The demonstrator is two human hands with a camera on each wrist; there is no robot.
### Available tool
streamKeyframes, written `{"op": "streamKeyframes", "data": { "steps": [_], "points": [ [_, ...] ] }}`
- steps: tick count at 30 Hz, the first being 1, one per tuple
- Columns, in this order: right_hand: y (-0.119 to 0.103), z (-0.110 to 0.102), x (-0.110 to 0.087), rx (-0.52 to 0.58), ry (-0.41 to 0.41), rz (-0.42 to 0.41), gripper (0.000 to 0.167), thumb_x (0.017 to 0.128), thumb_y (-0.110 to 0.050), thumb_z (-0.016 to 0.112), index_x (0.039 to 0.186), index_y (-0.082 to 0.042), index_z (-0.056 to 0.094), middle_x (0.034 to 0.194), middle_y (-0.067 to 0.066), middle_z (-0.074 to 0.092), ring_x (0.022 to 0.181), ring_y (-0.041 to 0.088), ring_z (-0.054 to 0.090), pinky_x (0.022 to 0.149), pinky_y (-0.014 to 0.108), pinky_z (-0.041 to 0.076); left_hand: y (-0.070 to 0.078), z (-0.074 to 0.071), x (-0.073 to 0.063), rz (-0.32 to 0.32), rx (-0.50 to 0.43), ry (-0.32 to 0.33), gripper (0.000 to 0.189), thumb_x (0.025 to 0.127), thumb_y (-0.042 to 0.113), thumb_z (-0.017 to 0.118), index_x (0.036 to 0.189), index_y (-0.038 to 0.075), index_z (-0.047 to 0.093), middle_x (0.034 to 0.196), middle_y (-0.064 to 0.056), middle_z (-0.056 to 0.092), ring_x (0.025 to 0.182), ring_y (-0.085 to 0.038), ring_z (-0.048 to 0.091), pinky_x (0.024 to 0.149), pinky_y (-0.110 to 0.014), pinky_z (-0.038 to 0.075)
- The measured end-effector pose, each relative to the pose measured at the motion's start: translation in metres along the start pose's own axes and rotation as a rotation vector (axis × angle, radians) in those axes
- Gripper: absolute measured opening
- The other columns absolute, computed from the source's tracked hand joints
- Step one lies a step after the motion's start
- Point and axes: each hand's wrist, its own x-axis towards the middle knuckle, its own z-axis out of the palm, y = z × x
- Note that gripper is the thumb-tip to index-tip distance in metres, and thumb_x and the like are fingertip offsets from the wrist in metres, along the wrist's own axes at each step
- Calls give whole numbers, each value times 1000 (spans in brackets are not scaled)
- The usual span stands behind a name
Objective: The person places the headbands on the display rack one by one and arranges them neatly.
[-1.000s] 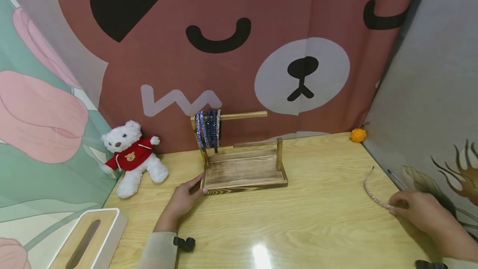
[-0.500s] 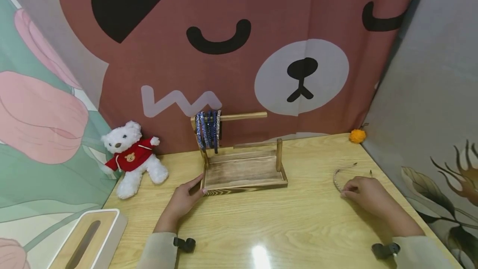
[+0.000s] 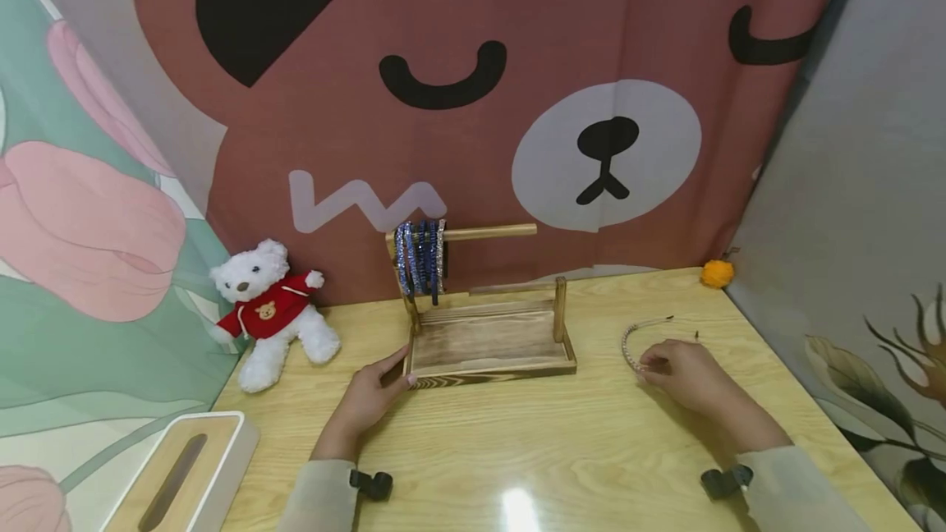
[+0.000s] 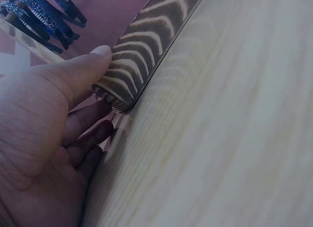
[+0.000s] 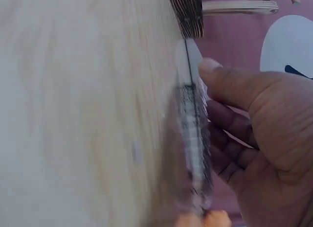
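A small wooden headband stand with a tray base and a top rod stands mid-table in the head view. My left hand grips its front left corner; in the left wrist view the thumb lies against the striped wood. Several blue and silver glittery headbands hang at the rod's left end. To the right of the stand, my right hand pinches a thin beaded headband by its curve, its tips pointing away. That headband is blurred in the right wrist view.
A white teddy bear in a red hoodie sits left of the stand. Nearer on the left is a white tissue box with a wooden top. An orange pompom lies at the table's back right corner. Printed curtains rise behind.
My right hand has carried the beaded headband leftward from the table's right edge, closer to the stand. My left hand has kept its hold on the corner. The head view has shifted slightly.
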Motion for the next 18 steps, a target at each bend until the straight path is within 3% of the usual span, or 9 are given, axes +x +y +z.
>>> {"op": "streamKeyframes", "data": {
  "steps": [4,10,13,18],
  "points": [
    [6,-15,-11,-83,-29,-34,22,91,-20,90,109,-10,82,105,2,78,99,28,72,88,53,62,3,-2,1,5,4,3,64,106,39,74,165,30,51,166,-15,52,157,-42,44,129,-63,35],
    [6,-22,-14,-136,-50,-118,8,93,-9,86,95,-16,83,93,-9,75,87,15,71,78,40,62,4,-5,2,0,-7,-2,65,106,38,74,166,30,50,167,-14,51,158,-42,42,130,-65,34],
    [0,-17,-12,-77,1,-110,6,96,-12,83,99,-17,85,94,-9,76,87,12,71,76,37,62,3,-3,2,-7,1,-5,65,106,39,75,166,29,50,167,-14,51,158,-42,42,130,-64,34],
    [-12,-7,-1,147,131,17,11,103,-21,79,110,-16,86,104,1,80,90,15,68,73,28,58,2,1,1,-17,-4,-14,65,106,38,74,166,30,50,168,-13,50,159,-42,41,131,-64,32]
  ]
}}
